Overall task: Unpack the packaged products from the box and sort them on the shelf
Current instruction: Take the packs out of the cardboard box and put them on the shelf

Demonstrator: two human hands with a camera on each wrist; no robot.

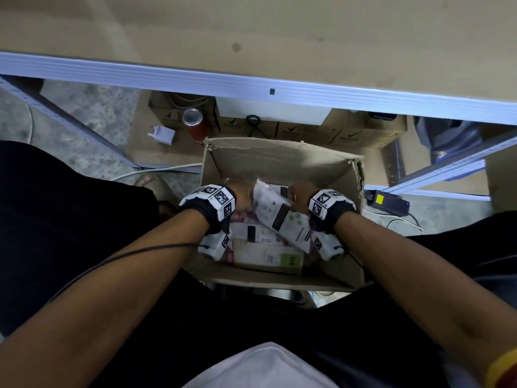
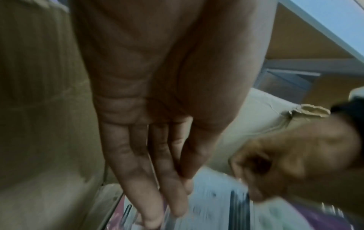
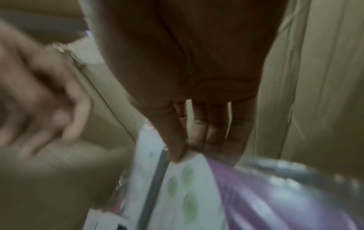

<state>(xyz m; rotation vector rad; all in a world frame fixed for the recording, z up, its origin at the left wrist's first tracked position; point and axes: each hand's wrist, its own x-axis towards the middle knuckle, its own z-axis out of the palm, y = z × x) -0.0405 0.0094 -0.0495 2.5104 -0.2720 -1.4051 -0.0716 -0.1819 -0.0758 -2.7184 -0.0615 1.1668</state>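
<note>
An open cardboard box [image 1: 279, 161] stands on the floor between my legs, with several packaged products in it. A white package [image 1: 275, 214] with a black stripe and green dots leans on top. My right hand [image 1: 300, 196] pinches its upper edge, thumb in front and fingers behind, as the right wrist view shows at the right hand [image 3: 183, 152] on the white package [image 3: 177, 186]. My left hand [image 1: 242, 200] reaches down at the package's left side. Its fingers [image 2: 157, 202] are straight and touch clear wrapping. A beige pack with a green label [image 1: 265, 257] and a purple pack [image 3: 275, 194] lie underneath.
The shelf board [image 1: 251, 23] with its pale front rail [image 1: 251, 82] runs across above the box. Under it stand brown cartons [image 1: 349, 133], a red can [image 1: 194, 123] and a white plug adapter [image 1: 165, 134]. A black power brick [image 1: 386, 200] and cables lie to the right.
</note>
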